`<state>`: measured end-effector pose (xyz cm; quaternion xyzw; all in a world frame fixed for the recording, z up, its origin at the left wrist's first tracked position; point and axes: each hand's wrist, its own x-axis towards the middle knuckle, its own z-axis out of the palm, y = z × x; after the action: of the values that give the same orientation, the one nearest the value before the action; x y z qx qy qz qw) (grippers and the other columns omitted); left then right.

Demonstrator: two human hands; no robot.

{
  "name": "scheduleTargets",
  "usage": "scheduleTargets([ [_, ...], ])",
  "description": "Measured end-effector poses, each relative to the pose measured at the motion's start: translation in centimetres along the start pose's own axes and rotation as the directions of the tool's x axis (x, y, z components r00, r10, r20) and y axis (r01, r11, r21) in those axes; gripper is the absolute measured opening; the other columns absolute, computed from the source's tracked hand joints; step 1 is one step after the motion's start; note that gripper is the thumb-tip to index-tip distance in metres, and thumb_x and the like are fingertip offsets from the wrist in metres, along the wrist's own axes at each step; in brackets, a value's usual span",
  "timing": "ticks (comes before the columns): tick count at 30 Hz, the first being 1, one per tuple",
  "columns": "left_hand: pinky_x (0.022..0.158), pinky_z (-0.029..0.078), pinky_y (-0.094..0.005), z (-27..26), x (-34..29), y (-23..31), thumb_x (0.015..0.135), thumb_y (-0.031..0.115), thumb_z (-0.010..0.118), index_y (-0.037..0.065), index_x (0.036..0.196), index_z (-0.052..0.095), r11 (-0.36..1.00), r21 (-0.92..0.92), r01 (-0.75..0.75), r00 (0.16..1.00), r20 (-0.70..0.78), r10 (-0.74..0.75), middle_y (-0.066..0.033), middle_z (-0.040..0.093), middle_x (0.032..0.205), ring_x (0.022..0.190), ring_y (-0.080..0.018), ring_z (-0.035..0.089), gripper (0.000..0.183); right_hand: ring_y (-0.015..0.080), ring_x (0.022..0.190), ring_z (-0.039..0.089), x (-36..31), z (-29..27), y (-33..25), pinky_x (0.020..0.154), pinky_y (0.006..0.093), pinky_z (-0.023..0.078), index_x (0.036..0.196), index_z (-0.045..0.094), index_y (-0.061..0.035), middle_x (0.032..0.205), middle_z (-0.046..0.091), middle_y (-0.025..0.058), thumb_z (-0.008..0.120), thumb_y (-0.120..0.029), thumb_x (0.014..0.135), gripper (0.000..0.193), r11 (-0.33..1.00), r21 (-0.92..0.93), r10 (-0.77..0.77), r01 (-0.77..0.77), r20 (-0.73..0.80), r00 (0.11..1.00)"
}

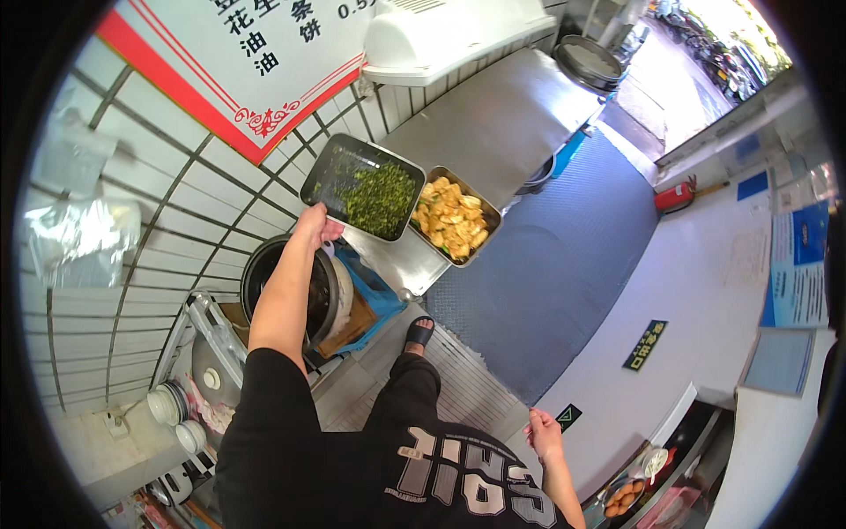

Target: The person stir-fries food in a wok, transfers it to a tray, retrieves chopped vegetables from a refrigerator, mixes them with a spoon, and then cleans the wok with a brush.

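Note:
My left hand (pixel 319 227) grips the near edge of a rectangular metal tray (pixel 330 172). Chopped green herbs (pixel 381 196) fill its right part, while the dark bottom shows at the left. Directly to the right of it, a second metal tray (pixel 495 233) holds golden-brown chunks (pixel 451 219), whose kind I cannot tell. This tray rests at the end of a steel counter (pixel 493 115). At the lower right, away from both trays, hangs my right hand (pixel 544 434) with its fingers curled together and no object showing in them.
Below my left forearm stands a large round pot (pixel 264 282), beside blue plastic (pixel 374 286). Stacked bowls (pixel 163 406) sit at the lower left. A grey mat (pixel 546 282) covers the floor toward the doorway. Eggs (pixel 624 499) lie in a bowl at the lower right.

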<state>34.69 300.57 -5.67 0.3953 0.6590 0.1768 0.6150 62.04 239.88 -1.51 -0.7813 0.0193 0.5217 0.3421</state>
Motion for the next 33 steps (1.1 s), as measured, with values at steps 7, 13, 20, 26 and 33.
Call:
scheduleTargets([
  [7, 0.048, 0.052, -0.0344, -1.1, 12.9, 5.4, 0.09, 0.026, 0.039, -0.005, 0.087, 0.059, 0.984, 0.156, 0.083, 0.992, 0.086, -0.097, -0.0176, 0.064, 0.072, 0.054, -0.0236, 0.061, 0.037, 0.0088, 0.049, 0.05, 3.9, 4.9, -7.2, 0.045, 0.0228, 0.041, 0.121, 0.058, -0.0016, 0.067, 0.059, 0.0017, 0.055, -0.027, 0.095, 0.036, 0.992, -0.113, 0.06, -0.055, 0.042, 0.997],
  [13, 0.045, 0.049, -0.033, 0.0, 18.0, 5.5, 0.089, 0.027, 0.041, -0.005, 0.084, 0.06, 0.963, 0.256, 0.084, 0.984, 0.131, -0.12, -0.0166, 0.062, 0.067, 0.051, -0.0227, 0.06, 0.038, 0.0104, 0.049, 0.052, 5.6, 5.2, -8.7, 0.045, 0.0248, 0.042, 0.12, 0.059, -0.0045, 0.07, 0.063, 0.0045, 0.056, -0.031, 0.094, 0.037, 0.965, -0.188, 0.184, -0.185, -0.023, 0.983],
  [20, 0.046, 0.051, -0.0299, 1.2, 20.5, 3.0, 0.094, 0.031, 0.045, -0.003, 0.088, 0.06, 0.972, 0.209, 0.109, 0.988, 0.085, -0.129, -0.0138, 0.062, 0.069, 0.054, -0.0209, 0.061, 0.037, 0.0116, 0.051, 0.054, 9.8, 7.9, -10.1, 0.049, 0.026, 0.045, 0.118, 0.061, -0.0032, 0.072, 0.065, 0.0058, 0.055, -0.033, 0.093, 0.039, 0.944, -0.303, 0.134, -0.131, -0.011, 0.991],
  [26, 0.046, 0.052, -0.0291, 4.3, 18.7, 0.1, 0.097, 0.03, 0.046, 0.001, 0.107, 0.051, 0.995, 0.075, 0.06, 0.997, 0.048, -0.063, -0.0125, 0.062, 0.08, 0.058, -0.0208, 0.063, 0.031, 0.0115, 0.051, 0.053, 18.9, 13.9, -14.3, 0.047, 0.0269, 0.045, 0.115, 0.061, -0.0026, 0.07, 0.062, 0.0045, 0.054, -0.031, 0.093, 0.037, 0.927, -0.369, -0.072, 0.075, 0.021, 0.997],
  [33, 0.048, 0.053, -0.031, 6.4, 17.1, -1.6, 0.098, 0.022, 0.039, 0.001, 0.11, 0.049, 0.995, 0.043, 0.095, 0.994, 0.05, -0.097, -0.0157, 0.064, 0.084, 0.06, -0.0228, 0.065, 0.026, 0.0158, 0.051, 0.055, 28.9, 18.4, -19.7, 0.048, 0.0309, 0.046, 0.138, 0.042, -0.0077, 0.075, 0.064, 0.007, 0.055, -0.034, 0.091, 0.055, 0.916, -0.383, -0.18, 0.117, -0.133, 0.975],
])
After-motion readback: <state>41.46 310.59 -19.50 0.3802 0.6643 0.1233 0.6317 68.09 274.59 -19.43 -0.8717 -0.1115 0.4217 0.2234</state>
